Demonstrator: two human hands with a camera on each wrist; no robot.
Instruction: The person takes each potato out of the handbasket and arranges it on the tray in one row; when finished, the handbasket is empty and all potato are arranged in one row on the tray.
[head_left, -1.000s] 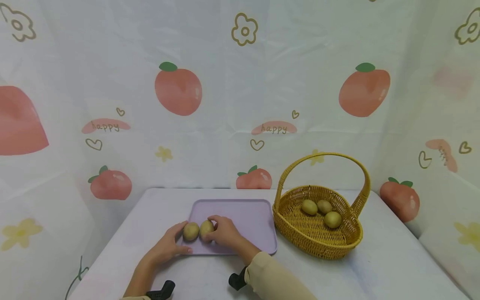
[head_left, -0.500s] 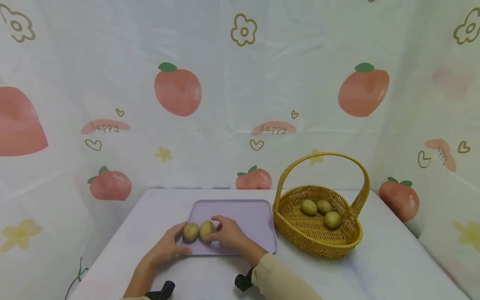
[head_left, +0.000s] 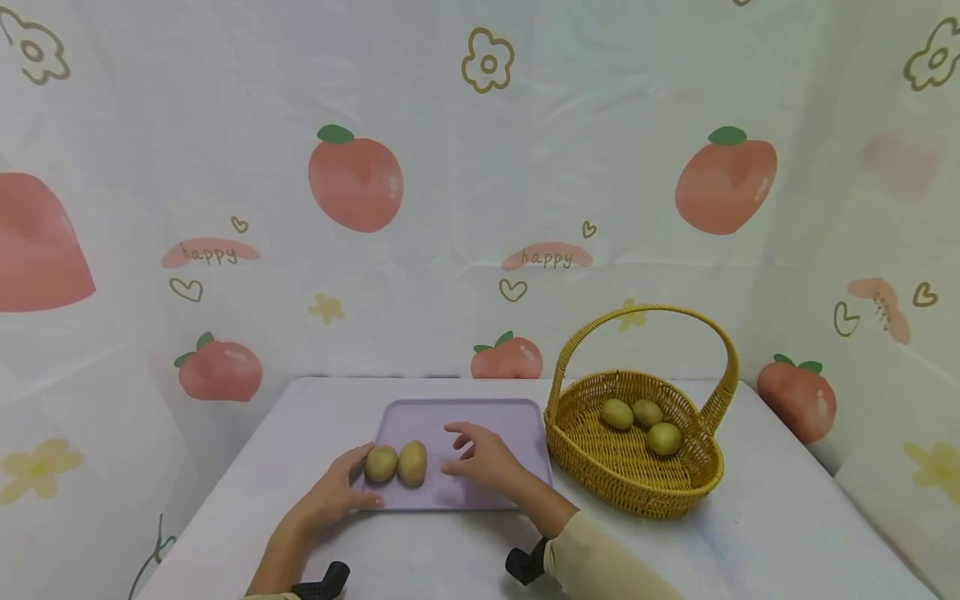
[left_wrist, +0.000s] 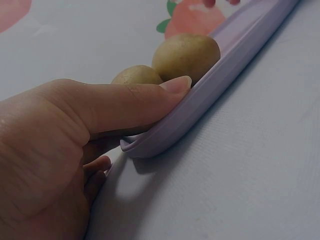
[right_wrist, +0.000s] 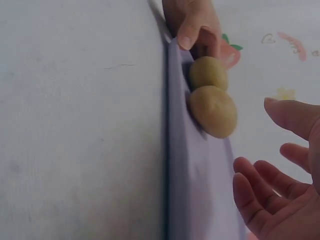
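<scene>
Two potatoes lie side by side at the left end of a lilac tray: the left potato and the right potato. My left hand grips the tray's near left corner, thumb along the front rim and fingers at the left side, around the left potato. In the left wrist view that thumb partly hides one potato. Above the tray, right of both potatoes, my right hand hovers with its fingers spread and nothing in them. The right wrist view shows a gap between these fingers and the nearer potato.
A yellow wicker basket with a tall arched handle stands right of the tray, holding three potatoes. Both stand on a white-covered table. A printed curtain hangs behind the table.
My right hand has let go of the right potato and moved away to the right, its fingers spreading. The left hand and the two potatoes have stayed in place.
</scene>
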